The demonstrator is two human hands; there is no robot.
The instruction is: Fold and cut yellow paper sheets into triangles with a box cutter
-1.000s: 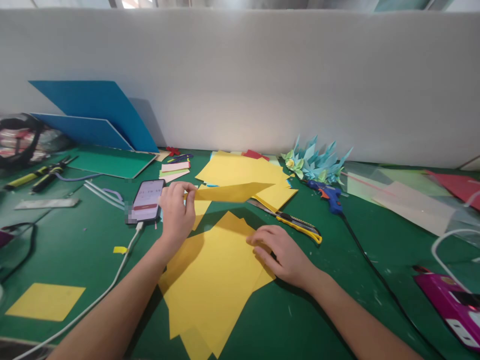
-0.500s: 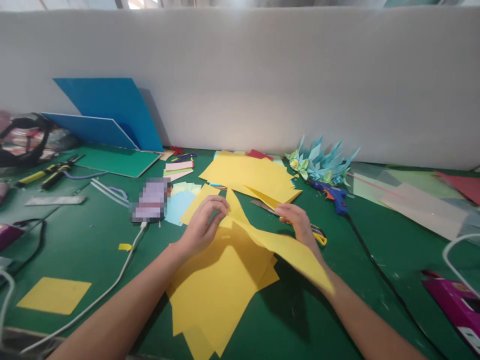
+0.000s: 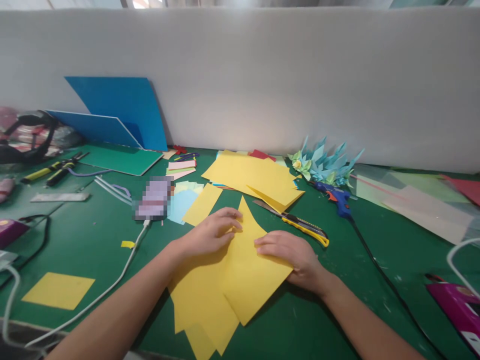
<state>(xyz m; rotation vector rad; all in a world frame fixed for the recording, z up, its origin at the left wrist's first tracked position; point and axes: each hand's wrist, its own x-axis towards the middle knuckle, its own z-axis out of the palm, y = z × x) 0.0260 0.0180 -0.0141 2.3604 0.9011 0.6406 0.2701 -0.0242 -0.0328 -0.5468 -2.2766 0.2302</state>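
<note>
A yellow sheet of paper with a pointed top lies at an angle over other yellow sheets. At its upper left edge, my left hand has its fingers bent and the tips on the paper. My right hand grips the right edge, fingers on top and the thumb hidden beneath. Just beyond my right hand lies a yellow-handled utility knife with its blade out. A larger pile of yellow paper sits farther back, one corner of its top sheet folded up.
On the right are a blue glue gun with a black cord and a blue paper plant. A phone on a white cable lies left. Blue boards lean at the back left; a small yellow piece lies front left.
The yellow sheet, raised and curled before, has come down flatter onto the pile. My right hand has moved down and nearer me with its edge, uncovering the knife. My left hand has lowered slightly.
</note>
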